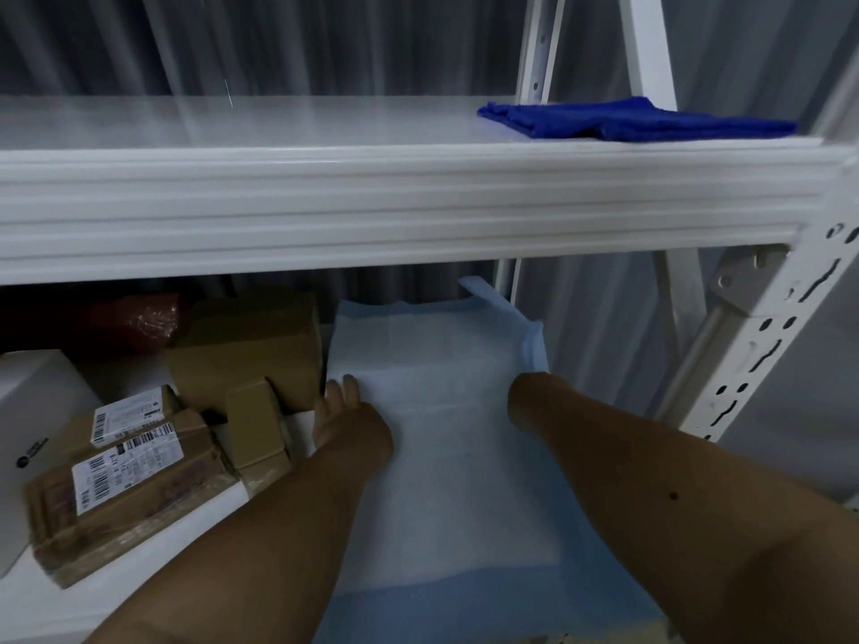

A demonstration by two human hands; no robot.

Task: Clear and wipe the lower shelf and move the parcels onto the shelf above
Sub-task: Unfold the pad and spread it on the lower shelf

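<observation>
On the lower shelf (218, 504), several parcels crowd the left half: a large brown box (251, 346), a small brown box (255, 425), a taped flat parcel with barcode labels (135, 495) and a white box (32, 411). A pale blue sheet (441, 364) covers the shelf's right half. My left hand (346, 427) lies flat on the sheet's left edge, fingers extended, beside the small brown box. My right forearm (581, 439) reaches to the sheet's right side; the hand itself is hidden beneath the sheet. A folded dark blue cloth (627, 118) lies at the right end of the upper shelf (279, 127).
A red plastic-wrapped bundle (135, 313) sits in shadow at the back left behind the boxes. The white perforated upright (762, 346) of the rack stands at the right. A grey corrugated wall (325, 39) is behind the shelves.
</observation>
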